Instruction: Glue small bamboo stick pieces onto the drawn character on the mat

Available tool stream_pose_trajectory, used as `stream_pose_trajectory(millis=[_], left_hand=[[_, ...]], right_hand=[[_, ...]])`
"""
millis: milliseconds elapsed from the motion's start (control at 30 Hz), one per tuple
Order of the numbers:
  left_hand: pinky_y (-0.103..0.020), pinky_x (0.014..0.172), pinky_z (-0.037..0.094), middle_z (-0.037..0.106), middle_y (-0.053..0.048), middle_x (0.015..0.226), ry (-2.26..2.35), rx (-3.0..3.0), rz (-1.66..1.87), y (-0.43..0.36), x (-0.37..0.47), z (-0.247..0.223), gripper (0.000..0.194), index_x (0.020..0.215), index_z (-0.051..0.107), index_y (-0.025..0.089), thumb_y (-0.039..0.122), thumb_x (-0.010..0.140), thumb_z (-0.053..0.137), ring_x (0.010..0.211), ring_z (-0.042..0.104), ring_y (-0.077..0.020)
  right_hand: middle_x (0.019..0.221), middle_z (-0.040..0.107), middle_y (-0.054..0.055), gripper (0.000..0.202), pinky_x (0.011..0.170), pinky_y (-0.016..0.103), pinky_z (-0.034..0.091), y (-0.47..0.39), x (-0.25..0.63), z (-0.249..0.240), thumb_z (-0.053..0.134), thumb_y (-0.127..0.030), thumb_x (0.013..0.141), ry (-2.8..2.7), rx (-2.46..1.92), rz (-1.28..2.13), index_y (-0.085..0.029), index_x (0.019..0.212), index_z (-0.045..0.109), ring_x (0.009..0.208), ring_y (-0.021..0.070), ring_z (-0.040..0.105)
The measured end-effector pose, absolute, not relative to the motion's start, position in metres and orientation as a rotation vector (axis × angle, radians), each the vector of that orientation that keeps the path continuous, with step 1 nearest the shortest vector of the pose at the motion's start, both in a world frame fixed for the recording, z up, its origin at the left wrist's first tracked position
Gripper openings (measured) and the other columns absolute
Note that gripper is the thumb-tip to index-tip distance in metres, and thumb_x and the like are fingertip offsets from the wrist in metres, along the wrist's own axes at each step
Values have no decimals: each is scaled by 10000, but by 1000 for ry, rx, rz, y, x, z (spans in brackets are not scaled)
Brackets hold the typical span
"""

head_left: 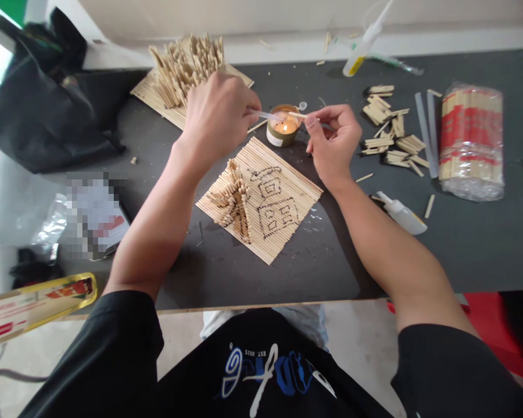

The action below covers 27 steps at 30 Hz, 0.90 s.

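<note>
Pinched in my left hand (222,110) is a translucent glue stick (264,114), its tip over a lit candle in a tin (280,139). My right hand (335,139) grips a short wooden stick (301,116) between thumb and fingers, its far end also over the candle, close to the glue stick's tip. Whether the two tips touch I cannot tell. Below my hands lies a square mat of wooden sticks (283,188) with drawn black characters. Short upright sticks (235,194) stand clustered on its left part.
Behind my left hand is another mat with a dense cluster of upright sticks (169,64). To the right lie loose short sticks (387,122), two glue sticks (426,133), a wrapped stick bundle (473,139) and a glue bottle (403,215). Leftward are a phone (100,215) and black bag (47,110).
</note>
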State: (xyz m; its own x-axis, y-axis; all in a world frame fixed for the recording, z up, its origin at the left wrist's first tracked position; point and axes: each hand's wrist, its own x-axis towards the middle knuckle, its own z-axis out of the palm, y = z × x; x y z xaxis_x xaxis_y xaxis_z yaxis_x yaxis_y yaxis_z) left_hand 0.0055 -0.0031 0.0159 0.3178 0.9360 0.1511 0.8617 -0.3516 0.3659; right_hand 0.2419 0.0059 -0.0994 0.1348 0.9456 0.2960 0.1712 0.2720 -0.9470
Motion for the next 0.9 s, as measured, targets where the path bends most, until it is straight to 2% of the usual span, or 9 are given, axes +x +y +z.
stream_pose_trajectory(millis=[100,200,367,467,567,700,900], left_hand=[[-533,913,371,697,44,1200,1638,2341,486,-3,6,17,399,1135,742,475,632,864,494,1106,518,-334],[-525,890,380,697,31,1188,1675,2363,462,-4,7,18,373,1137,738,473,576,878,491,1069,528,-316],[-499,849,398,700,-12,1168,1704,2440,397,-6,8,20,415,1168,738,422,514,887,445,1049,561,-308],[-539,814,403,694,13,1178,1691,2477,349,-4,9,20,452,1176,728,465,507,866,402,1046,559,-335],[-574,768,406,687,39,1174,1654,2521,300,0,10,20,472,1160,716,526,488,854,359,1031,560,-354],[-563,731,420,686,-10,1157,1649,2581,333,1,10,19,484,1171,733,461,409,862,364,1027,561,-339],[-530,745,433,682,-34,1130,1654,2570,390,1,11,17,437,1157,743,435,381,883,407,1027,550,-324]], right_hand=[[988,694,10,511,639,477,524,6,242,-99,648,-858,766,-1299,-1192,782,-385,932,547,708,220,569],[1087,713,4,518,608,458,529,6,243,-99,611,-862,791,-1328,-1194,740,-366,925,548,665,198,558],[1181,713,-9,509,650,432,557,5,242,-101,516,-861,853,-1417,-1192,704,-368,980,521,804,208,649],[1159,710,9,500,649,412,562,2,241,-104,464,-810,927,-1523,-1150,572,-325,1018,545,746,194,666],[1136,718,5,432,717,390,567,-1,240,-106,431,-705,1008,-1664,-1116,376,-294,1027,562,661,157,633],[1139,725,4,371,811,374,569,-2,242,-106,398,-656,1036,-1717,-1154,264,-331,1041,576,753,170,652],[1105,717,54,446,825,399,572,1,243,-107,325,-654,1051,-1739,-1160,203,-290,1055,583,922,220,693]])
